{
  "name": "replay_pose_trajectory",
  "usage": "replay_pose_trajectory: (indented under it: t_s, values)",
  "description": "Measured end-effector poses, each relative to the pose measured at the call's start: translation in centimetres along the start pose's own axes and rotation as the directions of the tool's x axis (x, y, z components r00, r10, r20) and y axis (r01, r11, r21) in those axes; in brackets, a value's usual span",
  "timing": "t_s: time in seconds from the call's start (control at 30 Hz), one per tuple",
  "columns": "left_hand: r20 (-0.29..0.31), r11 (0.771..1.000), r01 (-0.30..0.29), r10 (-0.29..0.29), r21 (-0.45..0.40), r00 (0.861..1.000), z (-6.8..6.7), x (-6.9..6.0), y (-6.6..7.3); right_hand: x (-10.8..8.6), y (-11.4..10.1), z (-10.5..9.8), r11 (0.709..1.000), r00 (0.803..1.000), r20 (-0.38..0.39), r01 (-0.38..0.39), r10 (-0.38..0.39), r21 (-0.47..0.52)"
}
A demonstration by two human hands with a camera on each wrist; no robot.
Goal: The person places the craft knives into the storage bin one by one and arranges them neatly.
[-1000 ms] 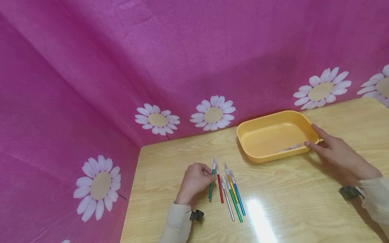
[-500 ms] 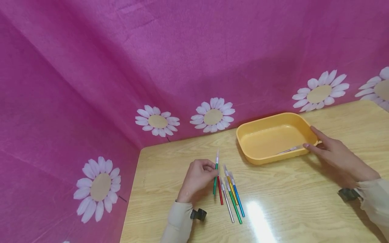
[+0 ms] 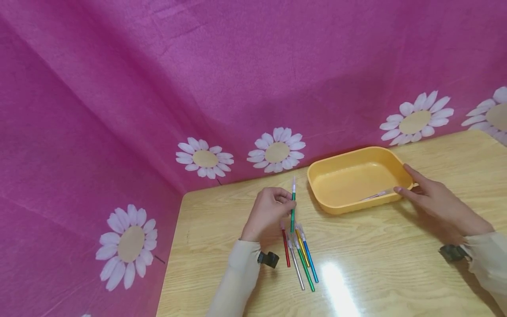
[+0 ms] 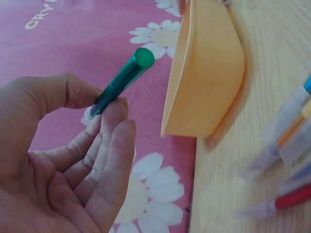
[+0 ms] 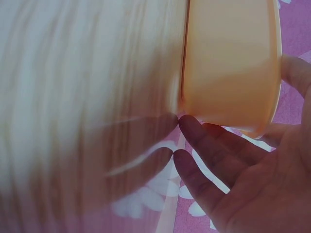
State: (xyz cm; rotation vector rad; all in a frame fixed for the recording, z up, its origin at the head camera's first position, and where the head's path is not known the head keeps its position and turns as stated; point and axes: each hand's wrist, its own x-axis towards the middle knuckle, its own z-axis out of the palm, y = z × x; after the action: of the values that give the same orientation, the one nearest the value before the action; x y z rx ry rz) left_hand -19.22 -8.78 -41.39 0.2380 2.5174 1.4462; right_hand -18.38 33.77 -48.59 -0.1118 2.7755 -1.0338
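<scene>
Thumb and fingers of the left hand (image 3: 268, 212) pinch a green pen (image 3: 293, 215) with a clear cap, held nearly upright above the other pens; the left wrist view shows its green end (image 4: 121, 82) sticking out of the grip. The right hand (image 3: 445, 206) grips the right end of a yellow tray (image 3: 336, 208), with a digit over the rim and others against the outer wall (image 5: 233, 63) in the right wrist view. Inside the tray, by its near wall, lies a capped pen (image 3: 374, 195), partly hidden.
Red (image 3: 286, 252), silver (image 3: 298, 268), green (image 3: 306, 270), yellow (image 3: 302, 246) and blue (image 3: 310, 262) pens lie close together on the wooden table (image 3: 380, 264). Behind the tray and at the left hangs a magenta cloth (image 3: 237, 88) with white flowers.
The left hand has lifted the green pen from beside the red one and carried it up and right, toward the tray. The right hand remains at the tray.
</scene>
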Motion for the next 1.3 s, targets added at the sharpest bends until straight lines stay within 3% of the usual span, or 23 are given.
replay_pose_trajectory:
  t_s: [0.17,0.4,0.6,0.77,1.1,1.3]
  values:
    - [0.056,0.999,0.014,-0.015,0.029,0.998,0.1,1.4,0.9,0.0,0.1,0.1,0.999,0.999,0.040,-0.029,0.028,0.024]
    - [0.068,0.994,0.035,-0.042,0.101,0.997,-0.2,3.9,2.5,-0.1,0.0,0.1,1.000,0.999,0.030,-0.025,0.024,0.011]
    - [0.144,0.990,0.099,-0.114,0.105,0.983,-0.1,5.6,3.5,-0.1,0.0,0.1,0.999,0.999,0.031,-0.025,0.024,0.023]
    - [0.190,0.987,0.089,-0.113,0.134,0.975,0.6,6.6,4.6,-0.1,0.1,0.0,0.999,0.999,0.033,-0.033,0.032,0.041]
    - [0.187,0.978,0.076,-0.114,0.197,0.976,2.2,8.4,6.3,-0.3,0.1,0.2,0.997,0.999,0.035,-0.040,0.038,0.061]
    - [0.147,0.943,0.093,-0.147,0.321,0.978,3.0,9.7,7.6,-0.3,0.0,0.1,0.994,0.996,0.059,-0.065,0.060,0.088]
